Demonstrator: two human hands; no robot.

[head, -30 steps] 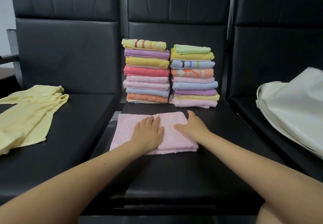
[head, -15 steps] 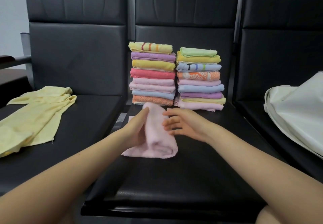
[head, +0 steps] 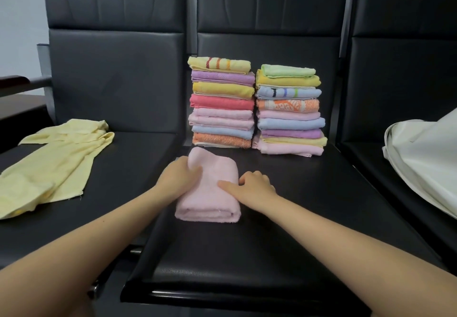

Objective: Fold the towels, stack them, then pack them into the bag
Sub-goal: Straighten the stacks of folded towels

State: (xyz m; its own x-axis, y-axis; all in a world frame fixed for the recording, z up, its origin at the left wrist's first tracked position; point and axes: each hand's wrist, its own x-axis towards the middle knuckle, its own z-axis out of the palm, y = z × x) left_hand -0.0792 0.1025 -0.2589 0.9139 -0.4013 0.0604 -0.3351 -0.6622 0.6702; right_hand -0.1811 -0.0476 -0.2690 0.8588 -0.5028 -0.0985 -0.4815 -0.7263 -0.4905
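A pink towel (head: 212, 193), folded into a narrow thick bundle, lies on the middle black seat (head: 284, 230). My left hand (head: 179, 179) grips its left side, thumb over the top. My right hand (head: 252, 188) holds the right edge, thumb lying on the cloth and fingers curled beside it. Behind it stand two stacks of folded towels, the left stack (head: 221, 104) and the right stack (head: 289, 111). A yellow towel (head: 54, 163) lies unfolded on the left seat. The white bag (head: 425, 163) rests on the right seat.
Three black padded chairs stand side by side with tall backrests (head: 118, 74) behind the stacks. A narrow gap with metal frame parts (head: 133, 251) separates the left and middle seats. A dark armrest (head: 17, 81) shows at the far left.
The pink towel, flat a second ago, was lifted and folded over to the right; it now lies as a narrow bundle with both hands holding its sides.
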